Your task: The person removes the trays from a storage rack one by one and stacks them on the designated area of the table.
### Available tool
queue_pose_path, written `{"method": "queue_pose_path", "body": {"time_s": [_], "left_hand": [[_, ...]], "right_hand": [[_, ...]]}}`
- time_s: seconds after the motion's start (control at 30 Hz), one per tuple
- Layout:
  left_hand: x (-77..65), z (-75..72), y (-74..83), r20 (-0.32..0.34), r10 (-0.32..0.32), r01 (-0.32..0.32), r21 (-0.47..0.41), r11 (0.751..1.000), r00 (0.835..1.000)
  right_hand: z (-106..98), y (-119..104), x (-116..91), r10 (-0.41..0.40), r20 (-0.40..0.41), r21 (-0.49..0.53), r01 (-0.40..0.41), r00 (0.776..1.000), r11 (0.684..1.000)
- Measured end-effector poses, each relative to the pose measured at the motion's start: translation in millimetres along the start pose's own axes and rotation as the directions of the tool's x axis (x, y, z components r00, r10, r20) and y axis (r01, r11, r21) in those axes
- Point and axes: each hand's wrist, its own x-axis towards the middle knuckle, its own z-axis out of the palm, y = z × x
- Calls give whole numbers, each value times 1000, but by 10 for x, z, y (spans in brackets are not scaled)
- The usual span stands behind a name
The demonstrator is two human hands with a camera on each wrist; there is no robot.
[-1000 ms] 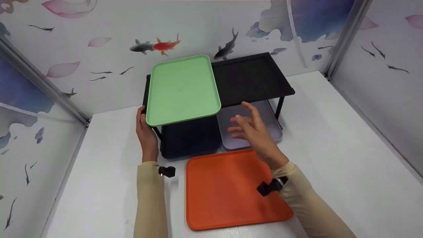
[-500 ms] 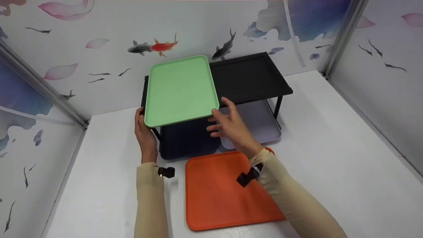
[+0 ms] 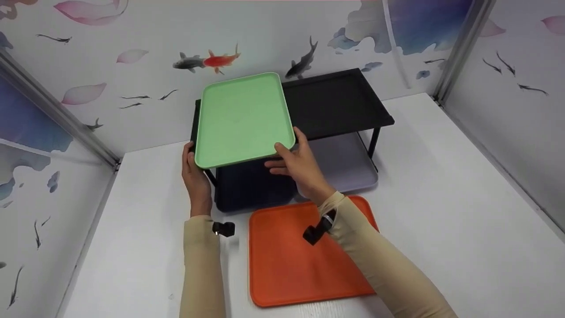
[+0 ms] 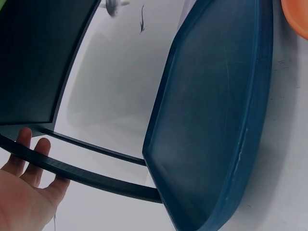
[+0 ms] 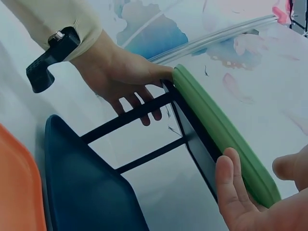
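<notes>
Left hand [image 3: 197, 185]: fingers loose behind rack leg [image 4: 101, 180]
Right hand [image 3: 304, 171]: wide around green tray [image 3: 242, 119]
Black rack [image 3: 337, 104]: navy tray [image 3: 251, 187], lilac tray [image 3: 346, 163] beneath
Desk [image 3: 463, 198]: orange tray [image 3: 295, 256] in front

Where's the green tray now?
In the head view, the green tray lies on the left half of the black rack, left hand and right hand at its near corners.

I record three pale walls [image 3: 163, 126] — pink petals [image 3: 84, 94] and a red fish [image 3: 220, 60] decorate the rear one — with grey metal posts [image 3: 465, 49] at both corners. I note faint shadows on the white work surface [image 3: 468, 198].
</notes>
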Motion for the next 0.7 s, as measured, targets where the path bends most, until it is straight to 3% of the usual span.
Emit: {"method": "queue_pose_path", "body": {"time_s": [0.43, 0.7], "left_hand": [[6, 28, 17, 8, 21, -21, -13, 1000, 1000], [17, 20, 34, -7, -15, 15, 62, 998, 1000]], "right_hand": [[43, 13, 3, -72, -34, 150, 77, 997, 986], [-22, -58, -135, -144, -29, 214, 147, 989, 966]]}}
